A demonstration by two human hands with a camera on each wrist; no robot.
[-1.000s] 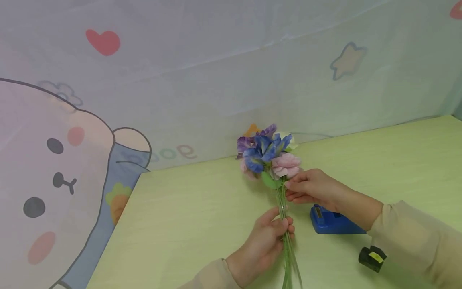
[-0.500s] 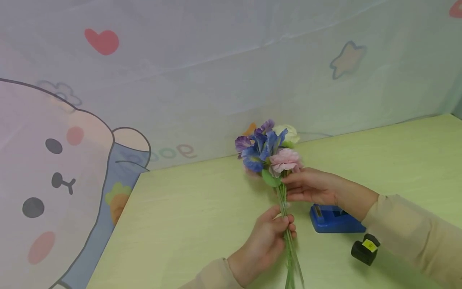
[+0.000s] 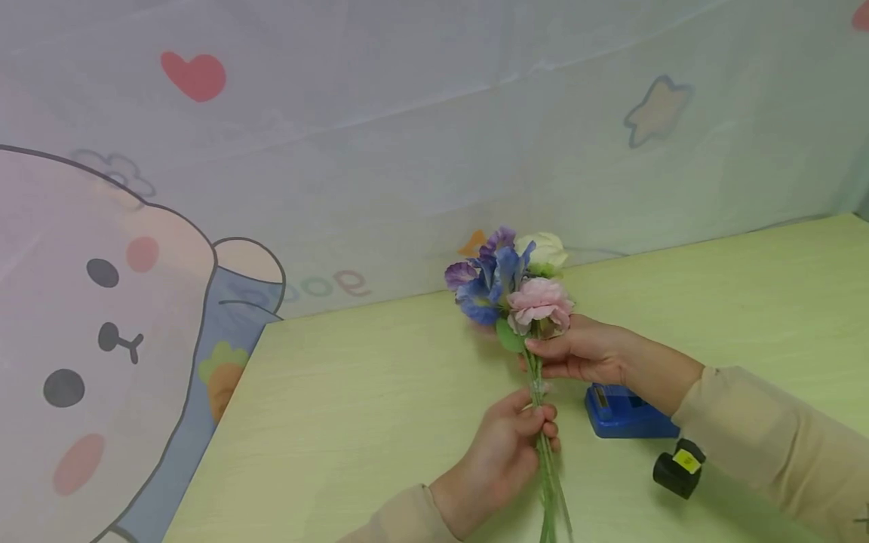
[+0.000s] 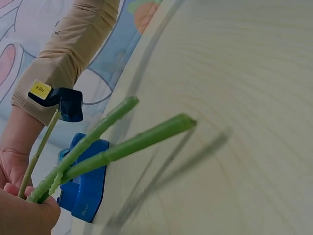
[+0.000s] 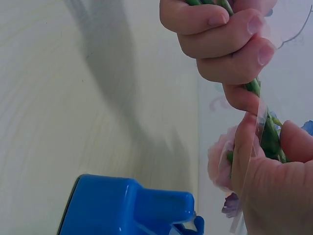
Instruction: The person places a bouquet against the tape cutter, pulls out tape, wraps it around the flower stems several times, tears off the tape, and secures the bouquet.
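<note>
Nearest the person, the left hand (image 3: 505, 452) is curled tight round the stems (image 3: 543, 437) of the bouquet (image 3: 516, 290), gripping them about midway, with the cut ends (image 4: 161, 129) sticking out below the fist over the table (image 3: 353, 407). Just above it, the right hand (image 3: 577, 351) pinches the same stems right under the blooms, and a strip of clear tape (image 5: 257, 147) lies between its thumb and fingers against the stems. The bunch is held upright, off the table. In my judgement it is light, its stems stiff but springy and inclined to splay, its petals soft and easily crushed; it should be held at the stems, never the heads. The blue dispenser (image 3: 624, 415) sits behind the right wrist. Against a second ago, the right hand has closed in on the stems and the heads stand slightly higher.
</note>
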